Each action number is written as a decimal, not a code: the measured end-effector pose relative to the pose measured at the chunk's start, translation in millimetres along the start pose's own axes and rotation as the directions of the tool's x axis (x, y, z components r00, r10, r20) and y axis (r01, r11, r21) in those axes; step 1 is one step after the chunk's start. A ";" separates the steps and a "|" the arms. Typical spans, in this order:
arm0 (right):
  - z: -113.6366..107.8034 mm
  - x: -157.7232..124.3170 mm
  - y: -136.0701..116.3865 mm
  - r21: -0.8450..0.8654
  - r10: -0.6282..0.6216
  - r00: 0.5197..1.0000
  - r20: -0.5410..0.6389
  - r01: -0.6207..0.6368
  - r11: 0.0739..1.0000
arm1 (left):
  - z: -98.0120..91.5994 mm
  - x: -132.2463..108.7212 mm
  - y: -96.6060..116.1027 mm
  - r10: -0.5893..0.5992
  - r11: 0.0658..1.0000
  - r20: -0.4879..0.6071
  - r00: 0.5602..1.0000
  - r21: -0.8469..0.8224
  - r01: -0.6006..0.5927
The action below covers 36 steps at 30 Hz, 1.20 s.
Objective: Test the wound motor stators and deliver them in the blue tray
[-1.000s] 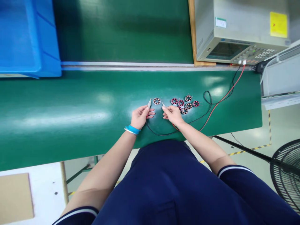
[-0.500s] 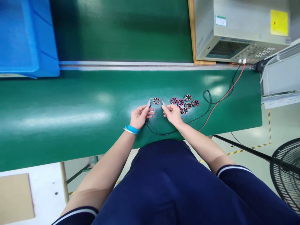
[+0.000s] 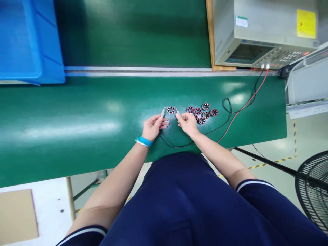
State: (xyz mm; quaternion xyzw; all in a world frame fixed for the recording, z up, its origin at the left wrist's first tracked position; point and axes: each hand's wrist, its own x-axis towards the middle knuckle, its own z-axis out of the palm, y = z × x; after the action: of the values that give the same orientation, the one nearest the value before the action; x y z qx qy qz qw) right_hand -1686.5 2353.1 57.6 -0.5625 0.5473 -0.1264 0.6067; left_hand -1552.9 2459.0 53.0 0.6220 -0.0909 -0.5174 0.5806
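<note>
Coil ring [image 3: 168,110], round, pale-rimmed, dark-spotted

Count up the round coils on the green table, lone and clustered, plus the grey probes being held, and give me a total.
Lone round coil: 1
Clustered round coils: 7, one partly hidden
Grey probes: 2
Total: 10

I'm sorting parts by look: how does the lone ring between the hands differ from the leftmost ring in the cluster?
The lone ring shows tan, coppery segments; the leftmost cluster ring shows pinkish-red ones. The lone ring lies between the left probe and the right probe; the leftmost cluster ring lies to the right of both, beside another ring. Both are round and rest on the green table.
</note>
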 end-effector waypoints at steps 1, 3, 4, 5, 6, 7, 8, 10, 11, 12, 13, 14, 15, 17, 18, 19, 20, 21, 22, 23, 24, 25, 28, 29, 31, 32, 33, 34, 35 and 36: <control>0.0 0.0 0.1 0.003 0.000 1.000 -0.001 0.000 1.000 | -0.1 0.2 -0.2 0.001 1.000 0.000 1.000 -0.003 -0.001; -0.2 -0.3 -0.2 0.013 -0.006 1.000 -0.003 0.006 1.000 | -0.3 0.4 -0.6 0.002 1.000 -0.001 1.000 -0.006 -0.002; -0.3 -0.4 -0.4 0.017 -0.009 1.000 -0.004 0.009 1.000 | -0.4 0.6 -0.7 0.001 1.000 -0.001 1.000 -0.006 -0.001; -0.4 -0.6 -0.7 0.017 -0.011 1.000 -0.005 0.011 1.000 | -0.5 0.6 -0.9 0.001 1.000 -0.001 1.000 -0.004 -0.001; -0.4 -0.7 -0.8 0.015 -0.010 1.000 -0.004 0.010 1.000 | -0.6 0.7 -1.0 0.000 1.000 -0.001 1.000 -0.002 0.000; -0.5 -0.8 -0.9 0.011 -0.008 1.000 -0.004 0.008 1.000 | -0.7 0.8 -1.1 0.001 1.000 0.001 1.000 0.001 -0.001; -0.6 -0.9 -0.8 0.007 -0.007 1.000 -0.003 0.007 1.000 | -0.9 0.8 -1.3 0.002 1.000 0.002 1.000 0.002 -0.002; -0.9 -1.3 -0.5 0.004 -0.008 1.000 0.002 0.008 1.000 | -1.1 0.8 -1.4 0.005 1.000 0.003 1.000 0.002 -0.005; -1.1 -1.7 -0.4 0.006 -0.013 1.000 0.003 0.013 1.000 | -1.1 0.7 -1.4 0.005 1.000 0.002 1.000 0.002 -0.005; -1.4 -2.1 -0.4 0.011 -0.022 1.000 0.001 0.022 1.000 | -1.1 0.6 -1.2 0.003 1.000 0.002 1.000 0.002 -0.003; -1.8 -2.5 -0.7 0.015 -0.033 0.999 -0.006 0.033 0.999 | -1.1 0.4 -0.9 0.001 1.000 0.003 1.000 0.002 -0.001; -2.0 -2.7 -1.2 0.020 -0.043 0.999 -0.018 0.044 0.999 | -1.0 0.2 -0.6 -0.001 1.000 0.003 1.000 0.002 0.001; -2.2 -2.7 -1.9 0.023 -0.052 0.998 -0.032 0.053 0.998 | -0.9 0.0 -0.2 -0.002 1.000 0.003 1.000 0.002 0.002; -2.0 -1.7 -4.0 0.030 -0.058 0.997 -0.050 0.059 0.998 | -0.5 -0.4 0.7 -0.001 1.000 0.001 1.000 0.000 0.001; -1.6 -0.7 -5.3 0.035 -0.055 0.997 -0.049 0.057 0.998 | -0.4 -0.5 1.2 0.001 1.000 -0.001 1.000 -0.001 -0.001; -1.0 0.4 -6.6 0.039 -0.051 0.998 -0.045 0.053 0.998 | -0.2 -0.6 1.6 0.001 1.000 -0.003 1.000 -0.001 -0.001; -0.4 1.6 -7.8 0.040 -0.046 0.998 -0.039 0.047 0.998 | 0.0 -0.7 2.0 0.001 1.000 -0.003 1.000 -0.001 -0.001; 0.2 2.6 -9.0 0.035 -0.038 0.999 -0.034 0.039 0.999 | 0.2 -0.8 2.3 0.000 1.000 -0.004 1.000 -0.001 0.000; 0.8 3.4 -10.1 0.025 -0.031 0.999 -0.032 0.032 0.999 | 0.3 -0.8 2.5 -0.001 1.000 -0.004 1.000 -0.002 0.001; 1.2 3.9 -11.0 0.012 -0.024 0.999 -0.031 0.025 1.000 | 0.4 -0.8 2.6 -0.002 1.000 -0.004 1.000 -0.002 0.002; 1.4 4.1 -11.8 -0.002 -0.020 0.999 -0.029 0.020 1.000 | 0.4 -0.8 2.5 -0.003 1.000 -0.003 1.000 -0.003 0.003; 1.5 4.0 -12.4 -0.014 -0.018 1.000 -0.026 0.018 1.000 | 0.3 -0.8 2.4 -0.004 1.000 -0.003 1.000 -0.003 0.004; 1.5 3.5 -14.0 -0.018 -0.018 1.000 -0.021 0.017 1.000 | -0.3 -0.5 1.4 -0.002 1.000 0.000 1.000 0.000 0.002; 1.5 3.4 -14.4 -0.013 -0.017 1.000 -0.019 0.017 1.000 | -0.5 -0.4 1.1 0.001 1.000 0.001 1.000 0.001 -0.001; 1.7 3.6 -15.0 -0.004 -0.015 1.000 -0.020 0.015 1.000 | -0.9 -0.3 0.7 0.005 1.000 0.003 1.000 0.003 -0.005; 1.8 3.9 -15.0 -0.002 -0.015 1.000 -0.020 0.015 1.000 | -1.0 -0.2 0.5 0.006 1.000 0.002 1.000 0.003 -0.006; 2.0 4.3 -14.8 -0.002 -0.015 1.000 -0.022 0.015 1.000 | -1.1 -0.1 0.4 0.005 1.000 0.001 1.000 0.003 -0.005; 2.2 4.7 -14.4 -0.003 -0.015 1.000 -0.022 0.015 1.000 | -1.2 -0.1 0.3 0.004 1.000 0.000 1.000 0.002 -0.004; 2.4 5.2 -13.8 -0.004 -0.014 1.000 -0.022 0.014 1.000 | -1.2 0.1 0.2 0.004 1.000 0.000 1.000 0.001 -0.004; 2.5 5.6 -13.1 -0.003 -0.014 1.000 -0.022 0.014 1.000 | -1.2 0.2 0.0 0.004 1.000 0.000 1.000 0.000 -0.004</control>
State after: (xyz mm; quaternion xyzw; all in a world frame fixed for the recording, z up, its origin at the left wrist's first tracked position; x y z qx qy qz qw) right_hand -1676.4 2345.8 64.8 -0.5658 0.5501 -0.1363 0.5989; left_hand -1551.9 2459.6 52.7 0.6217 -0.0922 -0.5164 0.5816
